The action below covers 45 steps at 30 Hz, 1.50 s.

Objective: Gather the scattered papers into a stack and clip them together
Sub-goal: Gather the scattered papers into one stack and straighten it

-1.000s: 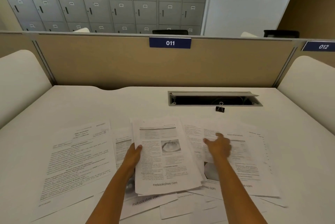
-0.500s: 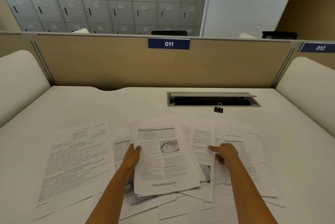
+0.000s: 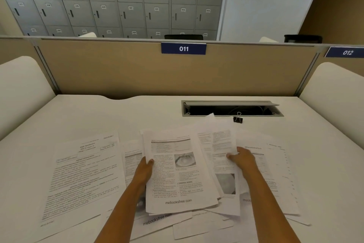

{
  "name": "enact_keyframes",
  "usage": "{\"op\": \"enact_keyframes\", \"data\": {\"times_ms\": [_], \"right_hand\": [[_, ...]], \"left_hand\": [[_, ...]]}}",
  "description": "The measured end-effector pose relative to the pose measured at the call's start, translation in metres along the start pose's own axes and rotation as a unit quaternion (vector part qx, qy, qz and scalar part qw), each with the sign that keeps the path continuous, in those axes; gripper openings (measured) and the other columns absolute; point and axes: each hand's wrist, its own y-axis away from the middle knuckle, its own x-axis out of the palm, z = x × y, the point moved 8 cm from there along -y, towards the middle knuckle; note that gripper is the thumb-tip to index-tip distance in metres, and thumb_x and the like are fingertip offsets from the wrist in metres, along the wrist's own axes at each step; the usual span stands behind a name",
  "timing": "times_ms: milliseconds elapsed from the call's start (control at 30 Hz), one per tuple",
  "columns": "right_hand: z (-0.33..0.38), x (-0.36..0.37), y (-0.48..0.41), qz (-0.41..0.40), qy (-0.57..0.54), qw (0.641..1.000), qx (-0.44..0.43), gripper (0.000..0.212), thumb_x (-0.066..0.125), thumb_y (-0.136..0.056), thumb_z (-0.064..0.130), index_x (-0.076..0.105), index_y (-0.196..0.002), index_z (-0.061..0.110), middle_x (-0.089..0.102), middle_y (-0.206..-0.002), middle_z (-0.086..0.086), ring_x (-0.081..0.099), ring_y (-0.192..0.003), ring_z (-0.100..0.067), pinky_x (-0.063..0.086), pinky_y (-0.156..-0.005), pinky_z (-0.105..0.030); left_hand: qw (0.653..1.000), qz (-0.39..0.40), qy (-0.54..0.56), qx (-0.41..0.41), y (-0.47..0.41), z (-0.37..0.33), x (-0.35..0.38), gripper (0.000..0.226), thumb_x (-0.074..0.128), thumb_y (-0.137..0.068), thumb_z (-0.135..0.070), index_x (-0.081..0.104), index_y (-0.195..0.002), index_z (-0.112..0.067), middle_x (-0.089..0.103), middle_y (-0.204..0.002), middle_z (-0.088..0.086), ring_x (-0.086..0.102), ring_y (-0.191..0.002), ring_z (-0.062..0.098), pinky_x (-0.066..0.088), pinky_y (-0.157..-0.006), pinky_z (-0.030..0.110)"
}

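White desk (image 3: 82,116) — scattered papers (image 3: 82,174), binder clip (image 3: 238,119).

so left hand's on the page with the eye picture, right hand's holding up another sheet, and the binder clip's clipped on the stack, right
The binder clip is not on the stack: the head view shows it lying loose on the desk by the cable slot, on no paper. The rest holds: the left hand grips the eye-picture page and the right hand holds up another sheet.
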Motion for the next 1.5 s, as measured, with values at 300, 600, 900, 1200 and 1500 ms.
{"op": "enact_keyframes", "data": {"times_ms": [300,600,900,1200,1500], "right_hand": [[0.127,-0.139,0.072,-0.224,0.046,0.953,-0.199,0.033,0.059,-0.090,0.021,0.059,-0.121,0.012,0.065,-0.116,-0.013,0.061,-0.100,-0.033,0.049,-0.086,-0.039],[0.074,-0.014,0.026,0.010,-0.077,0.990,-0.118,0.044,0.065,-0.085,0.018,0.051,-0.127,0.014,0.063,-0.119,-0.013,0.062,-0.103,-0.029,0.051,-0.091,-0.047],[0.022,0.089,0.026,0.096,0.134,0.973,-0.159,0.057,0.042,-0.097,0.008,0.018,-0.148,0.011,0.042,-0.141,-0.019,0.047,-0.125,-0.029,0.038,-0.104,-0.029],[0.019,0.077,0.018,0.146,-0.018,0.981,-0.127,0.073,0.065,-0.083,0.041,0.034,-0.143,0.014,0.048,-0.139,-0.001,0.050,-0.122,-0.020,0.043,-0.098,-0.030],[-0.008,0.083,0.020,0.176,-0.225,0.958,0.035,0.088,0.082,-0.066,0.013,0.034,-0.139,0.007,0.055,-0.132,-0.014,0.061,-0.107,-0.028,0.051,-0.091,-0.041]], "left_hand": [[1.000,0.016,-0.006,0.004,-0.007,0.005,0.000,0.040,0.036,-0.099,-0.025,0.040,-0.138,-0.013,0.054,-0.133,0.012,0.055,-0.117,0.031,0.044,-0.101,0.051],[0.993,-0.015,0.114,-0.031,0.019,-0.008,-0.004,0.074,0.018,-0.091,-0.064,0.033,-0.143,-0.014,0.039,-0.146,0.015,0.039,-0.132,0.036,0.035,-0.106,0.046],[0.996,0.016,0.081,0.017,0.011,-0.009,0.000,0.054,0.043,-0.093,-0.047,0.041,-0.137,-0.016,0.057,-0.130,0.014,0.061,-0.105,0.031,0.051,-0.091,0.047],[0.981,0.098,0.168,0.020,0.013,-0.012,-0.006,0.037,0.060,-0.088,-0.020,0.054,-0.124,-0.013,0.070,-0.110,0.015,0.068,-0.096,0.035,0.055,-0.082,0.050],[0.989,0.042,0.138,-0.043,0.005,-0.005,-0.007,0.039,0.061,-0.088,-0.018,0.052,-0.125,-0.009,0.066,-0.112,0.018,0.066,-0.093,0.034,0.056,-0.076,0.046]]}}
